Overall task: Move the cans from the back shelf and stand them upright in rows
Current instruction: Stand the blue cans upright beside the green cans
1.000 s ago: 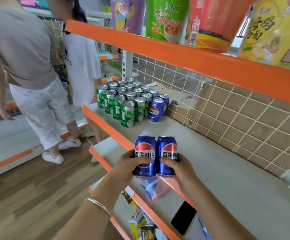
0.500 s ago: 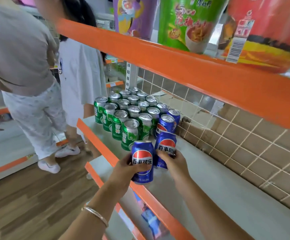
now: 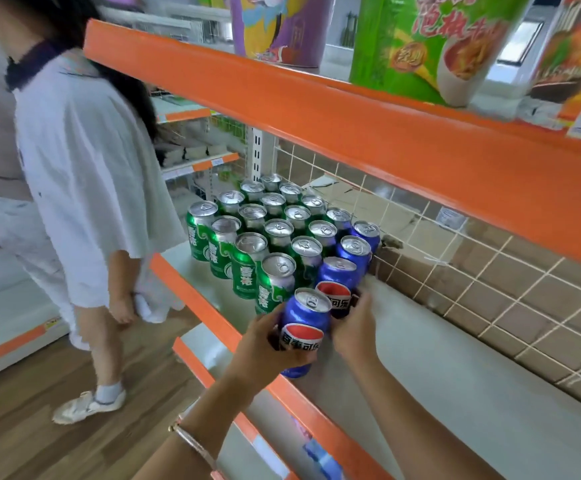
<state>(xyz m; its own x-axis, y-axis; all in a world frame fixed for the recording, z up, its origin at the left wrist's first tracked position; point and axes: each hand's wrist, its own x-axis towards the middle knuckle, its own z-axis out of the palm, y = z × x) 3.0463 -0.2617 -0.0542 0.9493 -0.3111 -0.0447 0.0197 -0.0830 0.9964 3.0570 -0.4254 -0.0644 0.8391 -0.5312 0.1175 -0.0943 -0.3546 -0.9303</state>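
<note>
My left hand (image 3: 268,344) grips a blue cola can (image 3: 304,325), upright at the shelf's front edge. My right hand (image 3: 355,323) is wrapped around a second blue cola can (image 3: 337,282), upright just behind it and beside the standing rows. Those rows hold several green cans (image 3: 247,265) in tidy lines, with two more blue cans (image 3: 355,251) at the right end near the wire back. All cans stand on the pale shelf (image 3: 455,375).
An orange-edged upper shelf (image 3: 351,126) with big noodle tubs (image 3: 431,46) hangs low over the cans. A wire grid backing (image 3: 490,271) closes the shelf's rear. A person in a white shirt (image 3: 84,174) stands in the aisle on the left, close to the shelf's end.
Both hands carried the two blue cans up and leftward to the rows. The right-hand can now sits against the green and blue cans; the left-hand can trails just in front.
</note>
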